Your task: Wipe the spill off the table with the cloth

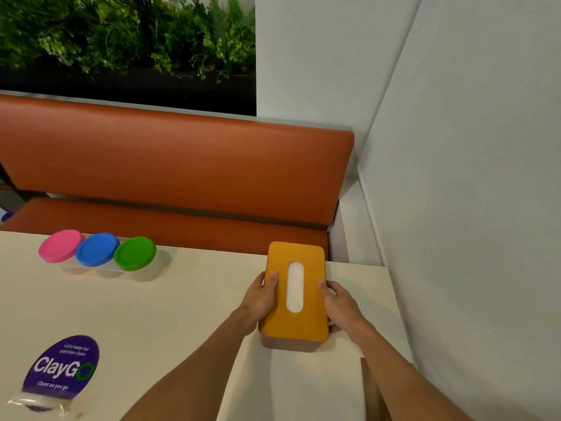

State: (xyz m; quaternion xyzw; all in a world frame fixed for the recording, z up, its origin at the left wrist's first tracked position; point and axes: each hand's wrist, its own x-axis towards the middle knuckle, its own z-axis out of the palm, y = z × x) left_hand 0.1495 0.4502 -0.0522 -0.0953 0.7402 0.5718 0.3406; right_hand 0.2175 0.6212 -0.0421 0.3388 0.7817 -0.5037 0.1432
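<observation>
At two o'clock on the cream bench [182, 299], left hand [258, 302] and right hand [341, 305] clasp the rigid orange-lidded tissue box [294, 326] by its long sides, each grip closed; cloth and spill not visible.

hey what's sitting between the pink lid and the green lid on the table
The blue lid, middle of that row of three tubs, touching both the pink lid and green lid; head view.
</observation>
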